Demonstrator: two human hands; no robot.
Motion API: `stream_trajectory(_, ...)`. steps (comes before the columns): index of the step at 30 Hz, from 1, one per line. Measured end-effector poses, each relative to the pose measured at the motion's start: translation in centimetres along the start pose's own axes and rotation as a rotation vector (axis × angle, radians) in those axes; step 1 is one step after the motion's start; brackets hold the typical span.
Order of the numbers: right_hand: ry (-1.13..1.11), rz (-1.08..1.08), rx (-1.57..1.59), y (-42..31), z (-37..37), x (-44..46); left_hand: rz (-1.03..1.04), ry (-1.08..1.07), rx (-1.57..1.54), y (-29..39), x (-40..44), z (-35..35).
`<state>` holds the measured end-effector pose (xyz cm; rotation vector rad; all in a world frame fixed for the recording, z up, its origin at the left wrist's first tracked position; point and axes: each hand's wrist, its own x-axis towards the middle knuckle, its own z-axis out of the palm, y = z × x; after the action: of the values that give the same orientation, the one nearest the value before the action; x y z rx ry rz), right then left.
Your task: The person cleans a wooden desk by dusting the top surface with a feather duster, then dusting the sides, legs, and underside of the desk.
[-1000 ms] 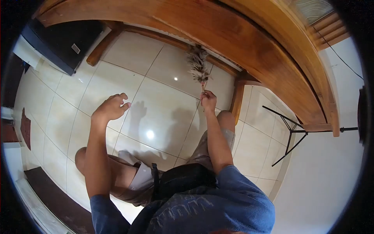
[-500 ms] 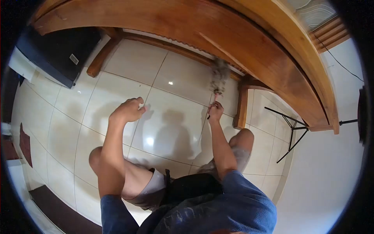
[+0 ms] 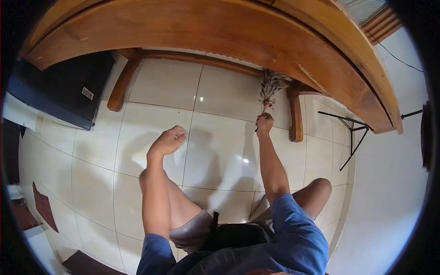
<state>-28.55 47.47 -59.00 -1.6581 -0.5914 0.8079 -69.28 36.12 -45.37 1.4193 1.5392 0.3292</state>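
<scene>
Right hand (image 3: 265,123): we grip the feather duster (image 3: 271,89)
Left hand (image 3: 168,140): loosely half-open
Duster's end: partly hidden behind wooden furniture (image 3: 220,34)

My shirt (image 3: 298,243), bottom centre to lower right of the frame, is blue, with a faded print (image 3: 220,262) across the chest. The left sleeve (image 3: 157,252) and right sleeve (image 3: 286,208) are short. My shorts (image 3: 192,227), lower centre, are greyish with a small pale mark (image 3: 185,229). A black pouch-like item (image 3: 240,234) with an upright strap end (image 3: 214,221) covers my waist.
</scene>
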Motion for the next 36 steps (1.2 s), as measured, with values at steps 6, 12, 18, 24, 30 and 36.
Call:
stream_trajectory(6,-0.201,-0.136,-0.234,-0.3,-1.2,0.4,0.121,0.018,-0.193,-5.9,2.2,1.2)
stream_trajectory(12,-0.097,-0.077,-0.141,-3.1,-5.3,3.0,0.131,0.167,-0.515,-8.3,2.4,0.6)
stream_trajectory(18,-0.017,-0.219,-0.469,-4.4,-10.9,8.7,0.199,0.511,-0.497,-11.0,2.2,0.3)
stream_trajectory(24,-0.184,-0.094,-0.338,-10.0,-14.9,5.9,0.093,0.738,-0.524,-16.1,-0.9,-0.3)
stream_trajectory(30,-0.124,-0.068,-0.385,-10.0,-15.3,6.3,0.054,0.834,-0.626,-15.5,-2.7,-0.8)
stream_trajectory(36,0.007,-0.053,-0.254,-9.5,-16.1,6.3,0.082,0.673,-0.427,-12.4,-2.5,-0.3)
